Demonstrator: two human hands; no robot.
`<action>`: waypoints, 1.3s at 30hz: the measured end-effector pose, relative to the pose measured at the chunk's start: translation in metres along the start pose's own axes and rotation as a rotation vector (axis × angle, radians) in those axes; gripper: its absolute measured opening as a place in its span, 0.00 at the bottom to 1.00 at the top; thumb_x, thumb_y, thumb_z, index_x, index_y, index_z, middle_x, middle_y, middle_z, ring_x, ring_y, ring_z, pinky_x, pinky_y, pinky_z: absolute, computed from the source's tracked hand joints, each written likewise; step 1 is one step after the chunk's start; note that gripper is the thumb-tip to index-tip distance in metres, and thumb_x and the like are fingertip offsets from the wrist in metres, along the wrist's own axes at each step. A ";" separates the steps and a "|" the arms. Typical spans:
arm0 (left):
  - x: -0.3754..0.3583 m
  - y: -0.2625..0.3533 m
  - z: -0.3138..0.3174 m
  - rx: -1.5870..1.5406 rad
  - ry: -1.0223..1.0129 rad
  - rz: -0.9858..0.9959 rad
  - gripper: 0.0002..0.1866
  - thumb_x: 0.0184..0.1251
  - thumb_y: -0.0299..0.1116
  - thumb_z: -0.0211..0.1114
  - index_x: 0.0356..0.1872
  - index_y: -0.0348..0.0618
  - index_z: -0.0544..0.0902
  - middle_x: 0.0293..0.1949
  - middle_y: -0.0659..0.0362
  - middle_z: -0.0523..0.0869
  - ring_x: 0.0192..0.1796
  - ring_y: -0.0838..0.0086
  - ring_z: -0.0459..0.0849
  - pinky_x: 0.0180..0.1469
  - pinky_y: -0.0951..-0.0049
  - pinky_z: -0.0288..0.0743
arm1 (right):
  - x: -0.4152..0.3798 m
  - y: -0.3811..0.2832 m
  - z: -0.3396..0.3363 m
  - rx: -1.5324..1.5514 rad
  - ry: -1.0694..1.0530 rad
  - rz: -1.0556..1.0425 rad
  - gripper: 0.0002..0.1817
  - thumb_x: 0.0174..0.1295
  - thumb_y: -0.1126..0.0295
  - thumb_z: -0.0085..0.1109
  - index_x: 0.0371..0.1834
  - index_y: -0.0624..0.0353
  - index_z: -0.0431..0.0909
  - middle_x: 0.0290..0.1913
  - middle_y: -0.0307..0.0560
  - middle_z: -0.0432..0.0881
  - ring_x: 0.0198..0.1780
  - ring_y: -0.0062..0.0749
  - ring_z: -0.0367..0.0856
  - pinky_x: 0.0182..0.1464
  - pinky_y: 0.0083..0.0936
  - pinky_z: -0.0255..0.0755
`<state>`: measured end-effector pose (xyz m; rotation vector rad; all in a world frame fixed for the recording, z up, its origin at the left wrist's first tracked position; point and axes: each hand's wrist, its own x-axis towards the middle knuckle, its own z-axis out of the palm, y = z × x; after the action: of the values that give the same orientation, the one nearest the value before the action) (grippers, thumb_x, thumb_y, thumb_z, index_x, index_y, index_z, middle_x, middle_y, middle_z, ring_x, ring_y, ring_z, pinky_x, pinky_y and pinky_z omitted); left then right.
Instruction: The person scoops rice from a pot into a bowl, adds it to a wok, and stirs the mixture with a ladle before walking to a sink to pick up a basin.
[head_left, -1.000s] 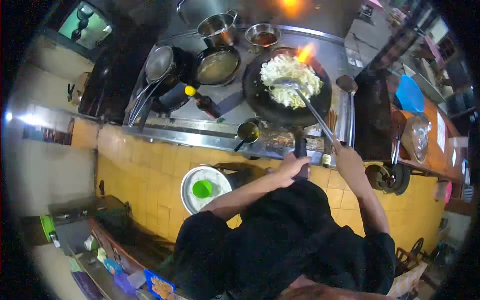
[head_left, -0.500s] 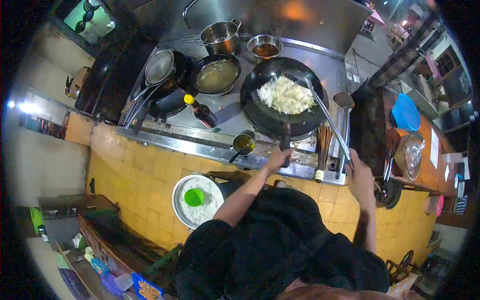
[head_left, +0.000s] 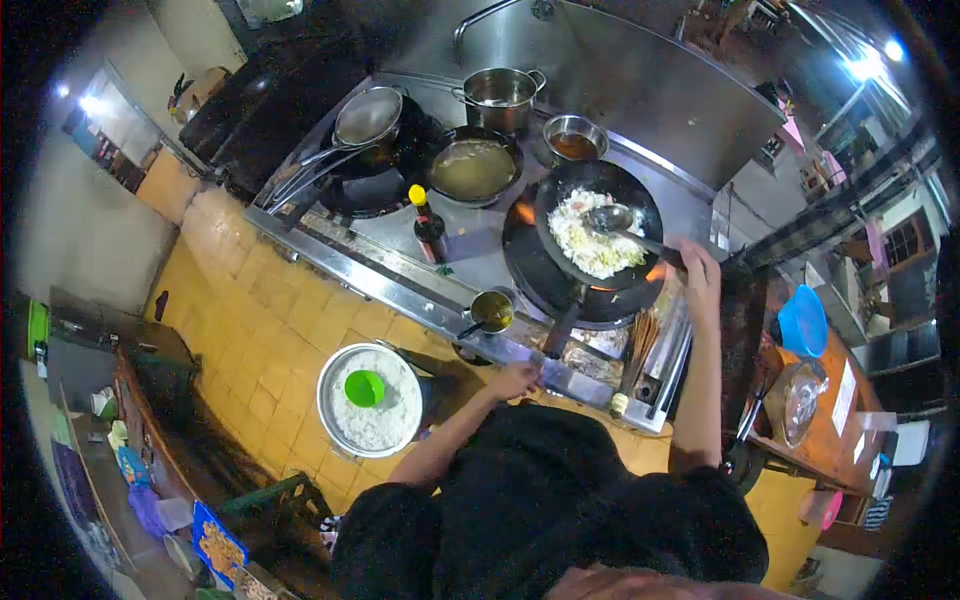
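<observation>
A black wok (head_left: 645, 200) holds white rice mixed with pale and greenish bits (head_left: 590, 250), and its dark handle (head_left: 565, 325) points toward me. My right hand (head_left: 697, 272) is closed around the handle of a metal ladle (head_left: 612, 218), whose bowl rests over the rice. By the stove's front edge, my left hand (head_left: 515, 382) has its fingers curled just below the end of the wok handle; what they hold, if anything, is too small to tell. Orange flames show on both sides of the wok.
On the steel stove (head_left: 480, 240) stand a sauce bottle (head_left: 430, 235), a pan of cloudy liquid (head_left: 475, 168), a pot (head_left: 500, 92), a bowl (head_left: 575, 138) and a small cup (head_left: 492, 311). A rice basin (head_left: 335, 420) is at lower left, a blue bowl (head_left: 802, 322) at right.
The view has turned. The wok is tilted, with flames now showing. My left hand is off the wok handle, lower and to the left. My right hand has moved up and the ladle lies over the rice.
</observation>
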<state>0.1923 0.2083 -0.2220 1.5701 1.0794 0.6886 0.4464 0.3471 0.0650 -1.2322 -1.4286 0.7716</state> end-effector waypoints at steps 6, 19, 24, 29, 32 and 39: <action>-0.028 0.054 -0.025 -0.111 0.083 -0.298 0.14 0.56 0.40 0.65 0.25 0.37 0.82 0.19 0.60 0.81 0.19 0.83 0.75 0.22 0.80 0.69 | 0.110 0.008 0.049 0.272 0.233 -0.377 0.19 0.61 0.67 0.45 0.13 0.62 0.64 0.14 0.39 0.66 0.15 0.18 0.62 0.19 0.16 0.56; -0.052 0.024 -0.023 -0.413 0.381 -0.311 0.14 0.55 0.37 0.67 0.19 0.39 0.76 0.18 0.65 0.76 0.23 0.85 0.73 0.24 0.81 0.66 | 0.134 0.025 0.073 0.430 0.405 -0.232 0.08 0.60 0.71 0.52 0.25 0.62 0.70 0.15 0.33 0.65 0.15 0.15 0.61 0.17 0.15 0.57; -0.052 0.026 -0.030 -0.338 0.316 -0.265 0.12 0.55 0.37 0.67 0.26 0.38 0.79 0.23 0.64 0.79 0.26 0.83 0.75 0.30 0.80 0.70 | 0.137 0.041 0.060 0.094 0.408 -0.488 0.09 0.59 0.71 0.52 0.22 0.61 0.69 0.14 0.34 0.63 0.15 0.15 0.59 0.17 0.16 0.56; -0.045 0.043 -0.033 -0.358 0.322 -0.437 0.15 0.55 0.39 0.66 0.20 0.38 0.76 0.19 0.62 0.77 0.21 0.82 0.74 0.24 0.78 0.69 | 0.137 0.043 0.081 0.227 0.203 -0.420 0.10 0.60 0.72 0.50 0.23 0.64 0.71 0.14 0.34 0.65 0.16 0.14 0.61 0.18 0.16 0.57; -0.042 0.034 -0.032 -0.235 0.357 -0.322 0.16 0.55 0.38 0.66 0.19 0.38 0.75 0.17 0.62 0.76 0.20 0.81 0.74 0.23 0.78 0.69 | 0.111 0.004 0.080 0.182 0.311 -0.497 0.10 0.60 0.72 0.50 0.24 0.66 0.72 0.15 0.35 0.66 0.16 0.15 0.63 0.19 0.17 0.58; -0.054 0.049 -0.033 -0.288 0.346 -0.356 0.10 0.54 0.30 0.64 0.19 0.39 0.74 0.17 0.62 0.77 0.20 0.80 0.76 0.23 0.78 0.69 | 0.106 0.008 0.065 0.015 0.293 -0.511 0.15 0.61 0.67 0.50 0.19 0.64 0.71 0.13 0.38 0.68 0.15 0.19 0.66 0.19 0.18 0.60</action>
<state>0.1552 0.1725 -0.1603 0.9998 1.4020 0.8437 0.3950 0.4598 0.0726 -0.8668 -1.4016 0.2400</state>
